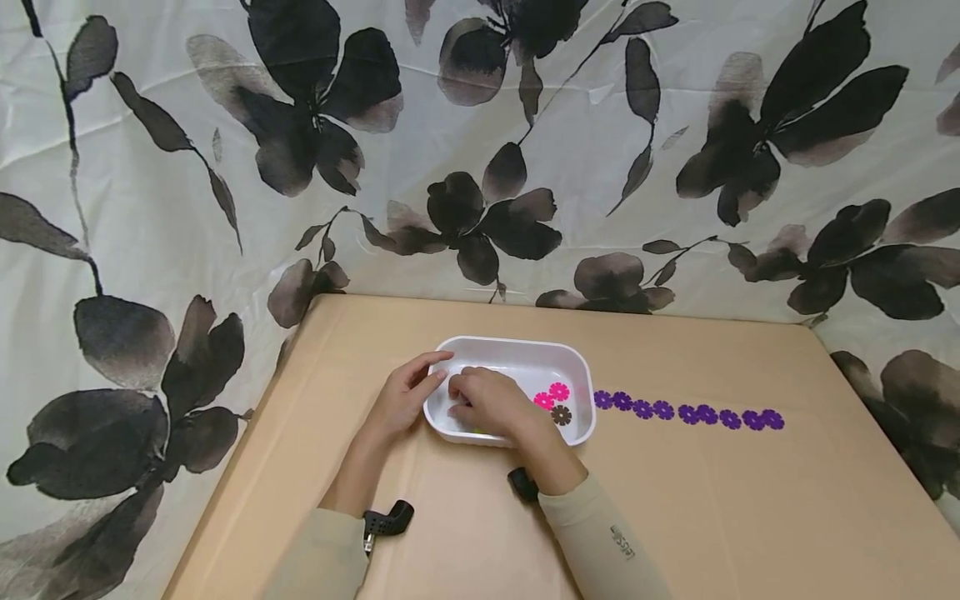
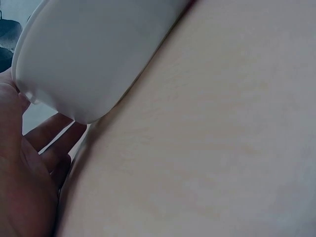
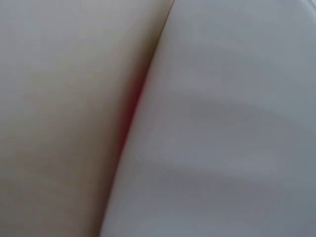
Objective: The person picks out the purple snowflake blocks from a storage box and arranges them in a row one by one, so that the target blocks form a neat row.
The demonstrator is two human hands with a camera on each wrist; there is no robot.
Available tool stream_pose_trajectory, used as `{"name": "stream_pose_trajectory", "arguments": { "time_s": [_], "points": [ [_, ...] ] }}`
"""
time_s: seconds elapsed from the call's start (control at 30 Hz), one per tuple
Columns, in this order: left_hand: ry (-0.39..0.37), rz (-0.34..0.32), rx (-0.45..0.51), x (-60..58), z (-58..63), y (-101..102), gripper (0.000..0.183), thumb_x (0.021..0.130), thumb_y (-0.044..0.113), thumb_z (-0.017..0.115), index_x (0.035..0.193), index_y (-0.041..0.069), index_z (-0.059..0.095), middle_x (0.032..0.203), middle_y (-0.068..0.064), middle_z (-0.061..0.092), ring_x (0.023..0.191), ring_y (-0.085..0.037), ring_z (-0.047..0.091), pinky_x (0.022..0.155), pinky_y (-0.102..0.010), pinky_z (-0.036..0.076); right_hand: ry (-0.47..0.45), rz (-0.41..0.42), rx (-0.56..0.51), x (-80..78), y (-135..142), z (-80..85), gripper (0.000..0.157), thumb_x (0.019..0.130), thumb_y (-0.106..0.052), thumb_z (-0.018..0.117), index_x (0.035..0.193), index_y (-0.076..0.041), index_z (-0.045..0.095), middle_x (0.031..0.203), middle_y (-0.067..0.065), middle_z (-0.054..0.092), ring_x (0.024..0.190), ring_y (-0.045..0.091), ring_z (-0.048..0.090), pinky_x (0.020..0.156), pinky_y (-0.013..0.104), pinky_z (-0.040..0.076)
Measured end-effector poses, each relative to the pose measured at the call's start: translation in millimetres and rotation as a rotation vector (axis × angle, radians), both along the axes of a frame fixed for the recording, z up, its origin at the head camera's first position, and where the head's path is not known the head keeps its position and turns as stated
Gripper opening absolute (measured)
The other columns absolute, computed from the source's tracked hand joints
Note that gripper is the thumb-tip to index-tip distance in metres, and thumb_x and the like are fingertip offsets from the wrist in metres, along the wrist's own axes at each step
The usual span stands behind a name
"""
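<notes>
A white tray with rounded corners stands on the table, its outer wall large in the left wrist view. My left hand holds the tray's left end, thumb at the rim and fingers along the outside. Inside the tray, toward its left half, is my right hand with bent fingers pointing down. Its fingertips are partly hidden, so whether they pinch anything cannot be told. Pink flower-shaped pieces and a brown flower-shaped piece lie right of that hand. A sliver of yellow-green shows under it.
A row of several purple flower-shaped pieces runs rightward from the tray's right side across the tan tabletop. Behind the table hangs a white cloth with dark flowers. Only tray wall and tabletop appear in the right wrist view.
</notes>
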State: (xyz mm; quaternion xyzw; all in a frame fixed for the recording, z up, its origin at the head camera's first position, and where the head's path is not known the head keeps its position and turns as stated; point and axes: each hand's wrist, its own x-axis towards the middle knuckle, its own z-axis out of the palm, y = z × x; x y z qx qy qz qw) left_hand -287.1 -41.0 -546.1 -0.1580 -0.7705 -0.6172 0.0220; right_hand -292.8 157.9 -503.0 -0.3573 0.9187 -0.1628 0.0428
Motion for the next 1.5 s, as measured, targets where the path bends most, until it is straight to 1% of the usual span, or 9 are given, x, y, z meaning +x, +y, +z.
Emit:
{"name": "stream_pose_trajectory", "arguments": {
  "time_s": [0.17, 0.37, 0.5, 0.63, 0.73, 0.9, 1.1, 1.33, 1.5],
  "points": [
    [-0.003, -0.003, 0.021, 0.0, -1.8, -0.9, 0.033, 0.104, 0.014, 0.063, 0.137, 0.01, 0.067, 0.144, -0.009, 0.064, 0.14, -0.016, 0.051, 0.118, -0.015, 0.036, -0.003, 0.005, 0.002, 0.0, -0.5, 0.4, 0.014, 0.095, -0.025, 0.076, 0.1, -0.014, 0.07, 0.086, -0.006, 0.058, 0.079, 0.012, 0.054, 0.072, 0.028, 0.047],
    [0.009, -0.011, 0.029, -0.5, -2.0, -0.2, 0.033, 0.104, 0.013, 0.064, 0.136, 0.009, 0.067, 0.144, -0.011, 0.064, 0.142, -0.023, 0.051, 0.118, -0.014, 0.035, -0.016, -0.002, 0.008, -0.1, 0.9, 1.6, 0.015, 0.095, -0.026, 0.076, 0.102, -0.014, 0.07, 0.087, -0.005, 0.06, 0.08, 0.012, 0.054, 0.074, 0.028, 0.048],
    [0.011, -0.019, 0.029, -1.6, -3.5, 0.2, 0.033, 0.104, 0.012, 0.063, 0.136, 0.008, 0.067, 0.143, -0.011, 0.065, 0.142, -0.023, 0.051, 0.118, -0.014, 0.035, -0.091, 0.026, -0.038, 0.8, 2.1, 2.1, 0.015, 0.093, -0.023, 0.078, 0.103, -0.013, 0.071, 0.087, -0.005, 0.062, 0.079, 0.01, 0.054, 0.075, 0.026, 0.048],
    [0.012, -0.027, 0.046, -2.2, -5.4, 0.1, 0.033, 0.103, 0.01, 0.063, 0.136, 0.006, 0.067, 0.143, -0.012, 0.065, 0.143, -0.02, 0.05, 0.119, -0.014, 0.034, -0.189, 0.108, -0.108, 1.8, 3.1, 2.1, 0.014, 0.089, -0.012, 0.08, 0.101, -0.012, 0.072, 0.085, -0.002, 0.064, 0.08, 0.01, 0.056, 0.075, 0.024, 0.049],
    [0.013, -0.03, 0.054, -2.1, -5.8, -0.4, 0.033, 0.103, 0.011, 0.063, 0.136, 0.007, 0.067, 0.143, -0.012, 0.065, 0.144, -0.02, 0.049, 0.12, -0.014, 0.033, -0.207, 0.127, -0.108, 2.4, 3.6, 2.8, 0.018, 0.086, -0.006, 0.082, 0.099, -0.012, 0.073, 0.087, 0.0, 0.067, 0.081, 0.011, 0.058, 0.077, 0.024, 0.05],
    [0.021, -0.029, 0.046, -1.1, -5.4, -1.2, 0.032, 0.104, 0.012, 0.063, 0.136, 0.008, 0.067, 0.143, -0.012, 0.065, 0.145, -0.023, 0.049, 0.12, -0.015, 0.033, -0.199, 0.094, -0.054, 4.0, 4.3, 5.7, 0.018, 0.084, -0.008, 0.085, 0.099, -0.014, 0.075, 0.09, 0.001, 0.068, 0.082, 0.011, 0.056, 0.077, 0.024, 0.05],
    [0.022, -0.026, 0.033, 0.3, -3.6, -1.8, 0.033, 0.104, 0.014, 0.063, 0.136, 0.009, 0.067, 0.144, -0.012, 0.064, 0.146, -0.021, 0.048, 0.121, -0.017, 0.033, -0.171, 0.011, 0.001, 3.2, 4.2, 7.7, 0.015, 0.085, -0.012, 0.085, 0.095, -0.015, 0.074, 0.083, -0.005, 0.066, 0.078, 0.009, 0.056, 0.076, 0.025, 0.048],
    [-0.011, -0.023, 0.028, 0.9, -2.3, -2.7, 0.033, 0.105, 0.016, 0.063, 0.137, 0.01, 0.067, 0.146, -0.009, 0.063, 0.149, -0.022, 0.045, 0.126, -0.028, 0.031, -0.182, -0.041, -0.01, 0.2, 6.1, 10.2, 0.016, 0.087, -0.008, 0.083, 0.098, -0.01, 0.072, 0.084, -0.001, 0.065, 0.08, 0.013, 0.055, 0.078, 0.028, 0.049],
    [-0.01, -0.023, 0.042, 1.1, -3.4, -3.4, 0.033, 0.104, 0.015, 0.063, 0.136, 0.01, 0.067, 0.146, -0.01, 0.063, 0.149, -0.024, 0.044, 0.124, -0.022, 0.03, -0.205, -0.056, -0.003, -0.5, 8.2, 12.2, 0.019, 0.086, -0.006, 0.083, 0.101, -0.01, 0.071, 0.086, 0.0, 0.065, 0.081, 0.014, 0.055, 0.078, 0.028, 0.048]
  ]
}}
